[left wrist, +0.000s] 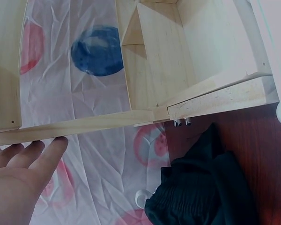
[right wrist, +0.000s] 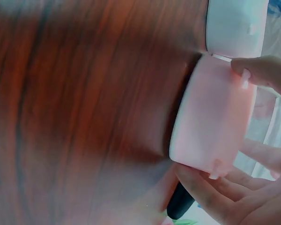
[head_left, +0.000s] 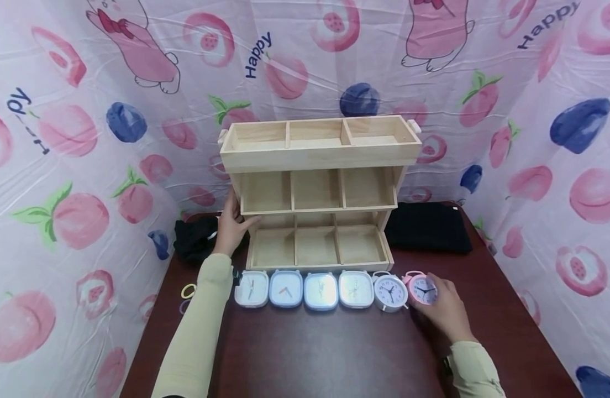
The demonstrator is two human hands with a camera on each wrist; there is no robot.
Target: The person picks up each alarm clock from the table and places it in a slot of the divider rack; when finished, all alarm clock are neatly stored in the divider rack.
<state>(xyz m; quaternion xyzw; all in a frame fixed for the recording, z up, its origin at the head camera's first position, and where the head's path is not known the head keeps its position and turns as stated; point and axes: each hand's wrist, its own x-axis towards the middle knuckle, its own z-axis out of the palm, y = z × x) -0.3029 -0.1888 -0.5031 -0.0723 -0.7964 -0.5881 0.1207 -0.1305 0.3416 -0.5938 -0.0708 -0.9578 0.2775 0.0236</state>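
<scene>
Nearest me, my right hand curled around the small round pink alarm clock, last in the row of clocks on the dark red-brown table, so it could be lifted cleanly. Beyond, my left hand lay flat, fingers straight, steadying the tiered pale wooden organizer.

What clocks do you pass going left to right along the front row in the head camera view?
White square clock → light blue square clock → pale blue square clock → white square clock with glare → white round alarm clock → pink round alarm clock, gripped by the right hand.
</scene>
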